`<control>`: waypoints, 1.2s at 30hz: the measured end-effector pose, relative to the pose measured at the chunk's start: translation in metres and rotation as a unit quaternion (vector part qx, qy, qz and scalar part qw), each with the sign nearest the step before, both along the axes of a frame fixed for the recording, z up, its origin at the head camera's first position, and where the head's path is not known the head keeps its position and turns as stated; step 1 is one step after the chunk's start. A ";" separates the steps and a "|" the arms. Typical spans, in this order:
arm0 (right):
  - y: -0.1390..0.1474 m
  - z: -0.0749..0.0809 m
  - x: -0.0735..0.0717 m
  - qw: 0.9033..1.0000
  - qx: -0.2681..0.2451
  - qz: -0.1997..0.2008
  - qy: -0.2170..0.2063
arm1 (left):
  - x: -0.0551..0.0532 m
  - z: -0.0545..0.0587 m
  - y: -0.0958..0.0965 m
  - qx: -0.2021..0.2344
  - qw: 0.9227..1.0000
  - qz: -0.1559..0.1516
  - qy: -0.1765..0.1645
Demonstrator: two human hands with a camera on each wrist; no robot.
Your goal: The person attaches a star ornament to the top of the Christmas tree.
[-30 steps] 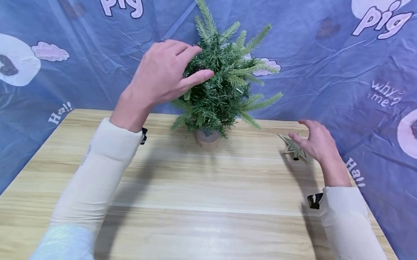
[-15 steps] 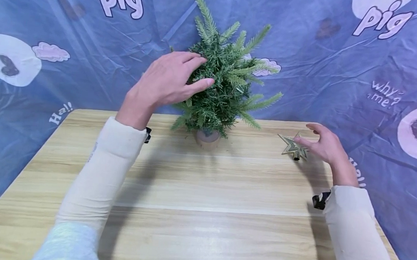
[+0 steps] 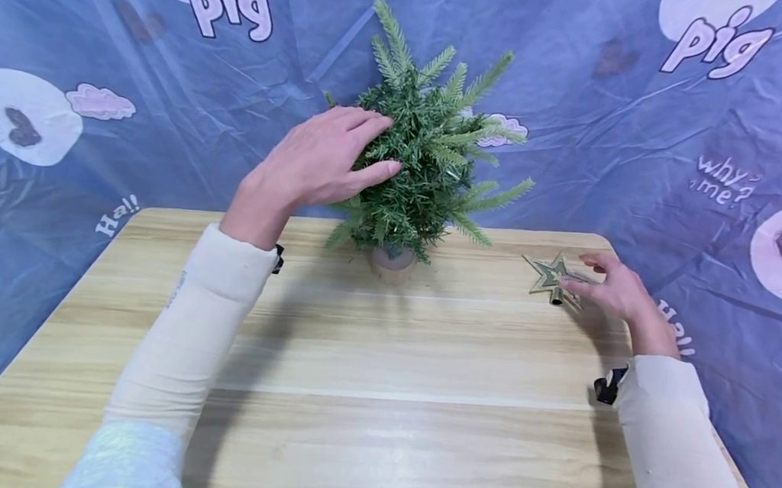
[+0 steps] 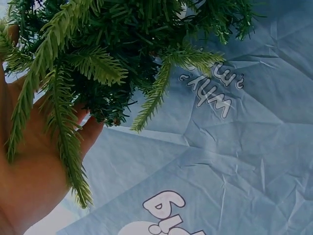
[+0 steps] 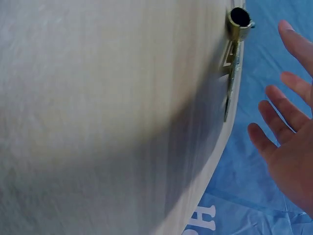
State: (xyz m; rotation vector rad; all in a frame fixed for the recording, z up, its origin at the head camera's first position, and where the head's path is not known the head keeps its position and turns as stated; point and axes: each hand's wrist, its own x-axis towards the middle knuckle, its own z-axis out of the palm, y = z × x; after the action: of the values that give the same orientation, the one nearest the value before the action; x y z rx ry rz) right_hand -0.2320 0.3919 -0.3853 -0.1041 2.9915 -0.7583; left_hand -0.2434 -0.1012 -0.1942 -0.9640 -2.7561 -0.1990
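Note:
A small artificial Christmas tree (image 3: 431, 170) stands upright on a round wooden base (image 3: 392, 265) at the back of the table. My left hand (image 3: 322, 154) is at its left side, thumb and fingers spread against the foliage. In the left wrist view, drooping green sprigs (image 4: 63, 122) cross the palm, and needles hide some of the fingers. Toward the back right lies a gold glittery star tree topper (image 3: 544, 274) with a short tube socket (image 5: 239, 24). My right hand (image 3: 611, 292) hovers over its right side, fingers apart and nothing held, covering part of the star.
The light wooden table (image 3: 382, 350) reaches back to a blue printed cloth (image 3: 613, 139) that hangs behind and along both sides. Small black wrist cameras show at both cuffs. The right forearm is near the table's right edge.
My left hand has come down and slightly right against the tree. My right hand has shifted right and lower beside the star. Tree and star stay in place.

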 end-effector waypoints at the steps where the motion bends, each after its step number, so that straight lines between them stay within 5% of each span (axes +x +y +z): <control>1: 0.001 -0.001 0.000 1.000 0.004 0.003 -0.006 | 0.000 -0.001 0.000 -0.001 1.000 -0.001 0.000; 14: 0.006 -0.008 -0.004 1.000 0.002 0.009 -0.018 | 0.000 -0.001 0.000 -0.034 0.999 -0.015 0.021; 28: 0.013 -0.012 0.002 0.996 -0.009 0.009 -0.093 | 0.000 -0.003 -0.002 -0.029 0.999 -0.013 0.026; 36: 0.014 -0.020 0.002 0.997 0.014 0.015 -0.068 | -0.001 -0.003 -0.002 -0.020 0.999 -0.014 0.025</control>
State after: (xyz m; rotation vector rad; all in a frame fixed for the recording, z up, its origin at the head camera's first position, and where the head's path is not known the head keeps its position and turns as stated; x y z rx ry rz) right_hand -0.2298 0.4061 -0.4050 -0.0927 2.8630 -0.6909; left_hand -0.2445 -0.1033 -0.1968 -1.0037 -2.7123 -0.1225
